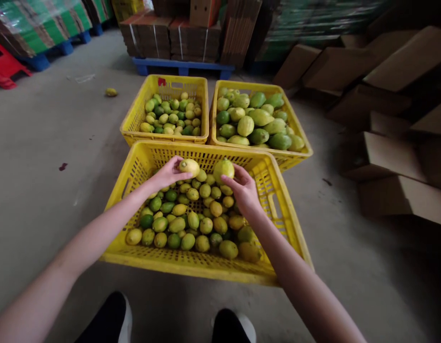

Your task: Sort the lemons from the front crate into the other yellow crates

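My left hand [171, 172] is closed around a pale yellow lemon [189, 166]. In my right hand [245, 188] is a larger, rounder yellow-green lemon [223, 170], gripped between thumb and fingers. Both hands are above the near yellow crate [192, 271], a little apart from each other. Inside that crate lie many loose lemons [176, 225], from yellow to dark green, covering most of its slotted floor. My right forearm passes over the crate's right side and hides part of it.
Behind stand two more yellow crates: the left crate [125, 128] holds small lemons, the right crate [308, 150] larger green fruit. A single fruit [111, 92] lies on the floor. Cardboard boxes [395, 152] are at right; a blue pallet [184, 68] carries flattened cartons. A red stool [4, 64] is far left.
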Available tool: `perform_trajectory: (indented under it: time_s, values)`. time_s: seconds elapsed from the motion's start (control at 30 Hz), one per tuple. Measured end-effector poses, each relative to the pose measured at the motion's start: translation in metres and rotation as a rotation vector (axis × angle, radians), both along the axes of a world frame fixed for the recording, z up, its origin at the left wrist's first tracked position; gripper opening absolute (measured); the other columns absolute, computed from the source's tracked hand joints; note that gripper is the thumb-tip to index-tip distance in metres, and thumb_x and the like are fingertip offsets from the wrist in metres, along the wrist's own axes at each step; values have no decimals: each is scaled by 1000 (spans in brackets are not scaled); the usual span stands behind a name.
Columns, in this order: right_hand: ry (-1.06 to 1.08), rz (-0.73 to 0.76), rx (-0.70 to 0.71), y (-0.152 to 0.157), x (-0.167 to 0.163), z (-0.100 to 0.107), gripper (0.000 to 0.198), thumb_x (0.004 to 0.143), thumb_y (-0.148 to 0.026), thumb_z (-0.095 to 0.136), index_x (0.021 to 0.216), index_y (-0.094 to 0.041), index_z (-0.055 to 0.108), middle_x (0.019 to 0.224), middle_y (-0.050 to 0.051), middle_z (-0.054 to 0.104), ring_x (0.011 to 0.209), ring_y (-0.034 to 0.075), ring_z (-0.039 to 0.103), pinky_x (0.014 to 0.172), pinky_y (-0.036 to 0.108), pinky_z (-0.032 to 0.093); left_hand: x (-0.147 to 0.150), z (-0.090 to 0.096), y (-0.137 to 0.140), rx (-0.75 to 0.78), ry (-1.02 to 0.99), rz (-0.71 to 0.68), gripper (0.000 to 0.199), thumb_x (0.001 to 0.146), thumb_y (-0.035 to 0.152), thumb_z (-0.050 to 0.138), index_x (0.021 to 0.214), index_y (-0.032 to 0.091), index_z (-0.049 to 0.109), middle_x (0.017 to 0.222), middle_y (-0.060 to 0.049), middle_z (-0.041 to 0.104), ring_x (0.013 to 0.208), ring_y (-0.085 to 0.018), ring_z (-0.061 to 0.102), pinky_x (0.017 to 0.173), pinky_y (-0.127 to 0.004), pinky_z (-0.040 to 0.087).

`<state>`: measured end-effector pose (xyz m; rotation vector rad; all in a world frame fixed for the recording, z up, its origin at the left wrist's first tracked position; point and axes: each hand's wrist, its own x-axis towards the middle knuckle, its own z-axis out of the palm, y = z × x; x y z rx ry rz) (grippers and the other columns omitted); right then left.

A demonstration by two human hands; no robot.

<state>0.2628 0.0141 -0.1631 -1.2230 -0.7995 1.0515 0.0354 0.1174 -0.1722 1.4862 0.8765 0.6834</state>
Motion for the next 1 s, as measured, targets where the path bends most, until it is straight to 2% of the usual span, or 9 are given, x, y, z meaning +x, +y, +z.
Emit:
perform_trajectory:
  time_s: [0.13, 0.3, 0.47, 0.6, 0.7, 0.77, 0.87, 0.93, 1.0]
  values:
    - [-130, -80, 254, -9, -1, 16, 52, 65, -28, 86, 109, -27, 59, 107, -1, 67, 95, 18, 66, 89, 36, 55, 1, 45, -32, -43, -254, -23, 54, 64, 44, 82, 107, 20, 60, 108, -5, 67, 102, -23, 64, 89, -32, 52]
    - [-186, -15, 333, -16, -20, 17, 55, 64, -26, 88, 108, -27, 55, 103, 0, 64, 97, 18, 63, 90, 34, 53, 0, 46, -42, 66, -145, 86, 48, 65, 46, 78, 99, 14, 68, 96, -6, 70, 90, -23, 65, 79, -30, 54]
    - [-207, 14, 306, -16, -27, 13, 57, 58, -28, 91, 105, -26, 58, 108, 1, 62, 98, 19, 62, 92, 35, 53, 3, 34, -39, 86, -78, 80, 50, 67, 57, 77, 89, 13, 69, 82, -3, 67, 77, -18, 62, 65, -24, 49]
    - [-100, 111, 226, -19, -27, 16, 54, 60, -28, 90, 103, -26, 58, 103, 0, 65, 93, 19, 64, 88, 35, 55, 6, 25, -40, -93, -142, 58, 59, 64, 70, 74, 76, 13, 66, 67, 0, 59, 65, -14, 55, 58, -23, 45]
    - [21, 214, 124, -20, -32, 18, 49, 68, -32, 81, 110, -27, 57, 101, 0, 68, 89, 19, 65, 83, 34, 56, 11, 24, -45, -263, -247, 8, 58, 64, 67, 71, 90, 15, 67, 75, -3, 63, 74, -17, 59, 65, -26, 50]
    - [95, 221, 56, -16, -39, 19, 47, 74, -35, 71, 117, -28, 56, 101, 0, 68, 84, 19, 65, 73, 31, 56, 15, 28, -47, -335, -268, 0, 61, 71, 68, 57, 102, 16, 66, 82, -5, 65, 77, -19, 60, 66, -29, 51]
    - [213, 197, -1, -2, -52, 27, 47, 80, -43, 53, 123, -25, 57, 99, 3, 68, 74, 18, 63, 56, 27, 52, 20, 42, -47, -383, -204, 93, 70, 77, 71, 31, 107, 17, 62, 87, -8, 64, 75, -20, 59, 66, -33, 54]
    - [304, 186, 6, 9, -59, 36, 50, 82, -48, 45, 123, -22, 58, 96, 5, 68, 73, 19, 62, 54, 28, 51, 22, 54, -43, -396, -214, 158, 69, 79, 70, 24, 105, 17, 61, 93, -10, 64, 83, -22, 61, 75, -37, 56]
    - [395, 156, 32, 18, -62, 46, 52, 83, -51, 43, 121, -20, 59, 91, 7, 69, 76, 21, 64, 62, 32, 54, 26, 63, -40, -421, -353, 197, 60, 81, 66, 28, 99, 18, 60, 99, -10, 65, 96, -23, 63, 85, -38, 56]
